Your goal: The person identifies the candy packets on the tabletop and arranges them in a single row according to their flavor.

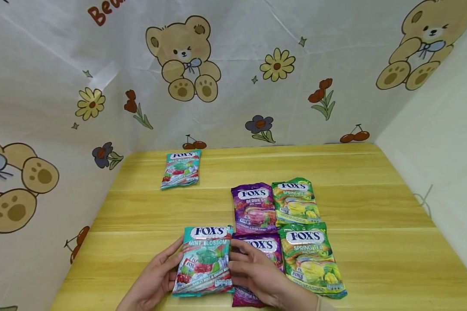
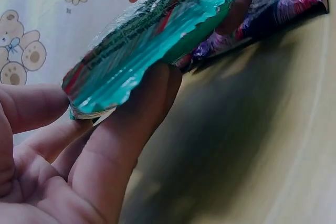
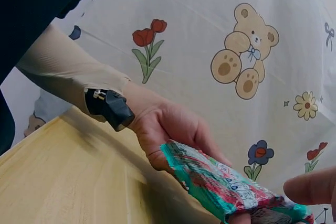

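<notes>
A teal Fox's Mint Blossom candy bag (image 1: 205, 259) is held between both hands, near the table's front edge. My left hand (image 1: 159, 272) grips its left side, thumb on the front. On the bag's right side are the fingers of my right hand (image 1: 258, 273). In the left wrist view, the candy bag (image 2: 152, 51) is raised off the table, with a dark shadow underneath. My right hand partly covers the nearer purple Berries bag (image 1: 262, 245). Beside that lies a green Spring Tea bag (image 1: 311, 261). Behind them are another Berries bag (image 1: 254, 209) and another Spring Tea bag (image 1: 295, 204).
Another Mint Blossom bag (image 1: 181, 169) lies at the back left of the wooden table (image 1: 140, 211). A white curtain (image 1: 237, 108) with bears and flowers hangs along the back and left. A pale wall (image 1: 432, 142) borders the right. A black device (image 3: 111, 109) is on the left wrist.
</notes>
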`<state>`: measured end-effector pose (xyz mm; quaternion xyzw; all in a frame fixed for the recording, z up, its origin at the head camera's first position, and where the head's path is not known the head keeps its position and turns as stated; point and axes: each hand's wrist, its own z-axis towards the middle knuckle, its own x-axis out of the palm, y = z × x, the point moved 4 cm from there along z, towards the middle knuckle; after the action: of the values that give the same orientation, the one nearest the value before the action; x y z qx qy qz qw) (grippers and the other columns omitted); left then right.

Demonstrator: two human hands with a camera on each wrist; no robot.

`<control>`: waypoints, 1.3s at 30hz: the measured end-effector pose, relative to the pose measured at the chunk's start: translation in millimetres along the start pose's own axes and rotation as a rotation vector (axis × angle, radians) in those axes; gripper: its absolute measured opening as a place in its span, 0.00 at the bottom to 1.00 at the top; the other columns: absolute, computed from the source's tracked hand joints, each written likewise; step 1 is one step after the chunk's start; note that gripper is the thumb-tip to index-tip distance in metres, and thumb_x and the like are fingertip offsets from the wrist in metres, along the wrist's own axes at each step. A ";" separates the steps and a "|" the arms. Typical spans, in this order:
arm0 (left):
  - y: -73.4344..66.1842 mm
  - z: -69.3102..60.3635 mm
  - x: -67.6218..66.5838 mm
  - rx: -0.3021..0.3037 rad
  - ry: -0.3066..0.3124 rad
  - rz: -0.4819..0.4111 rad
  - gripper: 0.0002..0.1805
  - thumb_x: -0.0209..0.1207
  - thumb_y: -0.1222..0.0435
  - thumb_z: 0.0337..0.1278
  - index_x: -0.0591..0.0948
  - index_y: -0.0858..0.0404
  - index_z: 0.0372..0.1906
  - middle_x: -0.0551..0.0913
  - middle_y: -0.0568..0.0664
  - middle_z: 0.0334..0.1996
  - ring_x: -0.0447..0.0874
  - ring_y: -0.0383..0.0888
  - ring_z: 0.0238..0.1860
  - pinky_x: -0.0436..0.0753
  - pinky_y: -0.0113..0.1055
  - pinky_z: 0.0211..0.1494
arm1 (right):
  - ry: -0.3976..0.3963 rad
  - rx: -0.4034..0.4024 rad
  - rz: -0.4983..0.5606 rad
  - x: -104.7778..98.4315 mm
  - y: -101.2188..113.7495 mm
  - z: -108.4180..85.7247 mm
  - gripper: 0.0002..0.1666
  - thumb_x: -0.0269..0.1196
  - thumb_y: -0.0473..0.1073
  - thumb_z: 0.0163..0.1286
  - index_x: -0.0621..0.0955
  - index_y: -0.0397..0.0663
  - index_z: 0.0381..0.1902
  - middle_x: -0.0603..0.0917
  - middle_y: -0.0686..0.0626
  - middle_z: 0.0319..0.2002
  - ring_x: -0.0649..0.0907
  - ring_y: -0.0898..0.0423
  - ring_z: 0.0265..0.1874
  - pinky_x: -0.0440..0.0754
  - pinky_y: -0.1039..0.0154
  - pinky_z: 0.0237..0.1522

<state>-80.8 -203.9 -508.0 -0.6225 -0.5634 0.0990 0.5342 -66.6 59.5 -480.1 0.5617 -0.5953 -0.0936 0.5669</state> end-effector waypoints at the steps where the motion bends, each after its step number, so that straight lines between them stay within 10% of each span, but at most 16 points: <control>1: -1.1 0.8 0.7 0.004 -0.002 0.006 0.38 0.42 0.55 0.85 0.36 0.50 0.84 0.84 0.52 0.63 0.88 0.52 0.56 0.88 0.46 0.58 | -0.006 0.000 0.003 -0.1 0.5 0.1 0.43 0.59 0.34 0.75 0.53 0.40 0.81 0.73 0.33 0.71 0.83 0.43 0.60 0.85 0.48 0.60; 18: -27.3 27.8 14.4 0.069 -0.022 0.065 0.37 0.44 0.54 0.84 0.41 0.43 0.85 0.82 0.48 0.65 0.88 0.49 0.56 0.88 0.46 0.58 | -0.041 -0.017 -0.036 -11.1 25.2 10.5 0.50 0.61 0.35 0.76 0.47 0.60 0.84 0.70 0.34 0.74 0.82 0.40 0.62 0.83 0.39 0.61; 39: -78.0 83.5 19.9 0.096 -0.010 0.050 0.36 0.47 0.59 0.83 0.47 0.55 0.85 0.72 0.50 0.72 0.86 0.42 0.58 0.86 0.39 0.61 | -0.057 -0.096 -0.161 -26.7 73.8 43.2 0.43 0.55 0.30 0.78 0.51 0.45 0.83 0.69 0.35 0.75 0.79 0.45 0.67 0.79 0.46 0.68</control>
<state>-180.9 -157.6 -472.1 -0.6095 -0.5449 0.1422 0.5579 -149.2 83.4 -454.8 0.5771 -0.5588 -0.1830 0.5667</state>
